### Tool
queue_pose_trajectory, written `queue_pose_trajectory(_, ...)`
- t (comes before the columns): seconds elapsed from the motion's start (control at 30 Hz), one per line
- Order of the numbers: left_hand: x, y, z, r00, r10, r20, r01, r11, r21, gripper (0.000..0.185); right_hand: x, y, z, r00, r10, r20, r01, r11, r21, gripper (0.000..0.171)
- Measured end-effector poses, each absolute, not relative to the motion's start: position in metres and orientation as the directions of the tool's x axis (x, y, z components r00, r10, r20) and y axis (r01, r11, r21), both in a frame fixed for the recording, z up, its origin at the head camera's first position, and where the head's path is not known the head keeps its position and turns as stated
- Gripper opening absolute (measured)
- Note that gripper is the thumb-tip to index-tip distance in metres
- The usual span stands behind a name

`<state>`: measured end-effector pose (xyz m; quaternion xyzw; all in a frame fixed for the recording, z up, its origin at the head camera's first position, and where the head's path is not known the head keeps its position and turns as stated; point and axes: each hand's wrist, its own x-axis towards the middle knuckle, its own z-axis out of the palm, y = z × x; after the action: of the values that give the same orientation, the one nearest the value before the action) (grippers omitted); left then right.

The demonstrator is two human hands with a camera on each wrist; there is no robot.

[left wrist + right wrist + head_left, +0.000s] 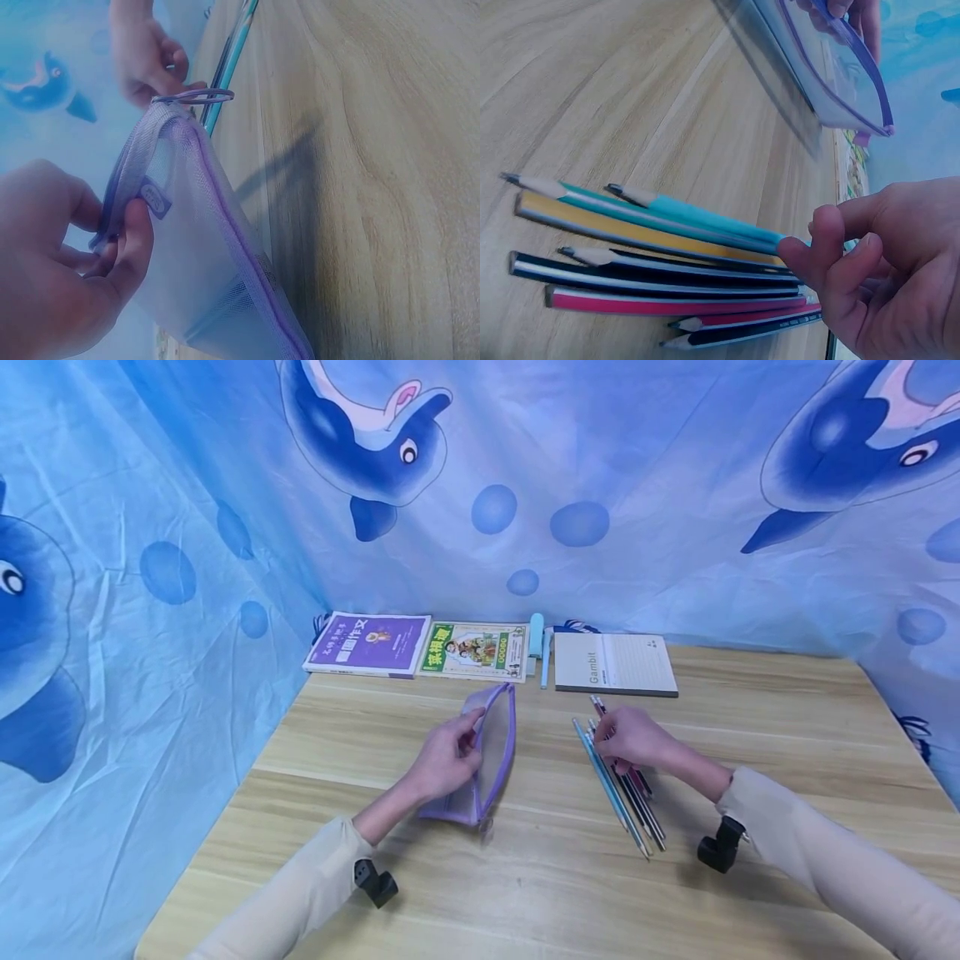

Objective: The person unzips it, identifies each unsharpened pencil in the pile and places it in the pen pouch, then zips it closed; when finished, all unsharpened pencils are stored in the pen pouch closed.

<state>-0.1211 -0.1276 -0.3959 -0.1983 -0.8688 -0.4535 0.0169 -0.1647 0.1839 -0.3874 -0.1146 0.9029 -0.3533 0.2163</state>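
A lilac mesh pencil pouch (pixel 495 752) stands on edge near the middle of the wooden table (pixel 787 735), its long zip side turned up and its metal pull ring (pixel 196 96) at the near end. The left hand (pixel 448 758) holds it upright: in the left wrist view the thumb and fingers (pixel 131 240) pinch the upper rim beside a small sewn label (pixel 156 200), the rest of the hand curled behind the mesh.

Just to the right of the pouch, apart from it, lies a loose row of pencils (pixel 621 785) flat on the table, side by side and roughly parallel. The right wrist view shows two teal pencils (pixel 690 217), a yellow one (pixel 630 234), dark striped ones and a pink one (pixel 667 306), several with sharpened tips. The right hand (pixel 633 739) rests over the far end of the row, its fingertips (pixel 799 255) bent down and touching the pencils; whether they actually grip any one I cannot tell.

Along the far edge of the table lie a purple book (pixel 369 644), a green-and-yellow booklet (pixel 475 652), a pale blue clip-like object (pixel 536 637) and a grey notepad (pixel 615 664). A blue dolphin-print cloth (pixel 525 468) hangs behind and at both sides.
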Motion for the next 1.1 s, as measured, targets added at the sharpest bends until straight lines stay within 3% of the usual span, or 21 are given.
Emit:
queue_pose_trajectory(0.33,-0.122,-0.127,-0.397,-0.925,0.327,0.194,0.348,0.519,0.78,0.068,-0.159,0.186,-0.385,-0.862,-0.345,-0.37,-0.023,0.757,-0.653,0.008)
queue_pose_trajectory(0.63,-0.121,-0.127,-0.397,-0.925,0.331,0.188,0.347,0.533,0.771,0.069,-0.155,0.181,-0.391,-0.869,-0.341,-0.359,-0.02,0.75,-0.662,0.027)
queue_pose_trajectory(1.1,-0.119,-0.126,-0.396,-0.92,0.339,0.197,0.363,0.545,0.756,0.068,-0.157,0.168,-0.398,-0.884,-0.345,-0.315,-0.14,0.839,-0.526,0.008)
